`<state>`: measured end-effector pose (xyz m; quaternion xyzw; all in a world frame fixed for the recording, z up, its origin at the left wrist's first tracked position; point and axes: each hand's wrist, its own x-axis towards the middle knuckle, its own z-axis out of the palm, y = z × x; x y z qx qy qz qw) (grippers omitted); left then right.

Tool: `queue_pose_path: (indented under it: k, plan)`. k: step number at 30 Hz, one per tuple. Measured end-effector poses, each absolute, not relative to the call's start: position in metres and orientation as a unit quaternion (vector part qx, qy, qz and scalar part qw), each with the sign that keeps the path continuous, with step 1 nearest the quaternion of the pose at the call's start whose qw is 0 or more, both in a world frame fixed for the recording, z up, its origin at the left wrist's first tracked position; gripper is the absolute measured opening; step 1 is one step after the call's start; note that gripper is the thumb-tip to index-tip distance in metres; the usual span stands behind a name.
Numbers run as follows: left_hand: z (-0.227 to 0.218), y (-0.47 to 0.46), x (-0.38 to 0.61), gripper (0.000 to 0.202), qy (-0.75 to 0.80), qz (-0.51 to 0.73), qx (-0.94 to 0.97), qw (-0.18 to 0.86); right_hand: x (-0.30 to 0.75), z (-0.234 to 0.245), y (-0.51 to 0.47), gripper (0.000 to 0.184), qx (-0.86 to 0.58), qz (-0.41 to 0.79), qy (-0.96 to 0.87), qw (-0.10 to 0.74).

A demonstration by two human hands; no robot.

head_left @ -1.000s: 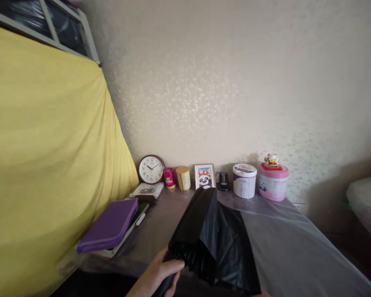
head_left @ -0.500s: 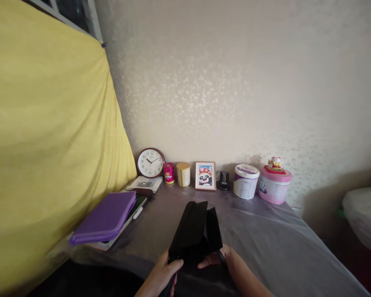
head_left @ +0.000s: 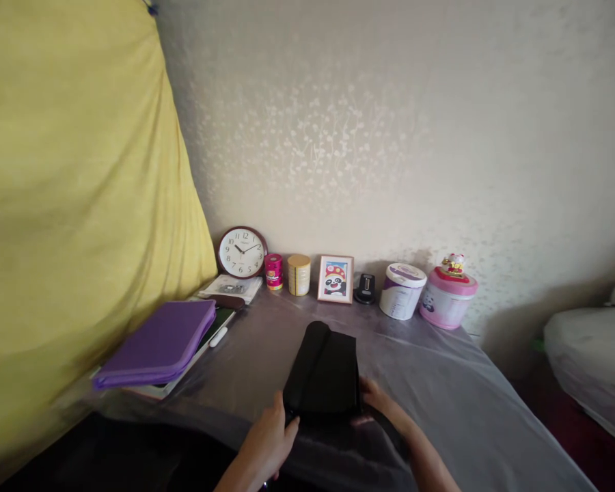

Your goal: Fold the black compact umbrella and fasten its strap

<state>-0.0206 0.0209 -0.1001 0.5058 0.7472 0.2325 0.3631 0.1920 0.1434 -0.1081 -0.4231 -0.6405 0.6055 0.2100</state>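
Near the front edge of the table, a black bag [head_left: 324,372] with a flap and what looks like a dark strap is held between both hands. My left hand [head_left: 272,432] grips its near left corner, thumb on top and fingers mostly underneath. At the right side, my right hand [head_left: 378,402] wraps around the bag's edge, its fingertips partly hidden. The flap lies flat across the top, so the inside is out of sight.
A purple zip case [head_left: 156,342] lies on books at the left, beside a white pen-like object [head_left: 218,337]. Along the wall stand a clock [head_left: 242,252], yellow-lidded canister [head_left: 299,275], panda picture frame [head_left: 335,279], white tub [head_left: 402,292] and pink tub [head_left: 448,301].
The bag's flap, which stood apart from the body with a gap, now lies down flat. My right hand has shifted up along the bag's right side. The camera view has tilted slightly.
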Motion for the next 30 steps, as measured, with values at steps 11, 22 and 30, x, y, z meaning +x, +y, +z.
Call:
queue_pose_path:
  k: [11,22,30]
  plan:
    - [-0.102,0.029,-0.015,0.056,0.785,0.107,0.558,0.248,0.191,-0.091,0.139,0.043,-0.522,0.369,-0.686,0.346]
    - [-0.103,0.03,-0.014,0.056,0.79,0.073,0.567,0.222,0.171,-0.096,0.157,0.036,-0.557,0.393,-0.649,0.337]
    - [-0.104,0.031,-0.016,0.055,0.783,0.075,0.578,0.219,0.15,-0.06,0.155,0.035,-0.48,0.564,-0.535,0.407]
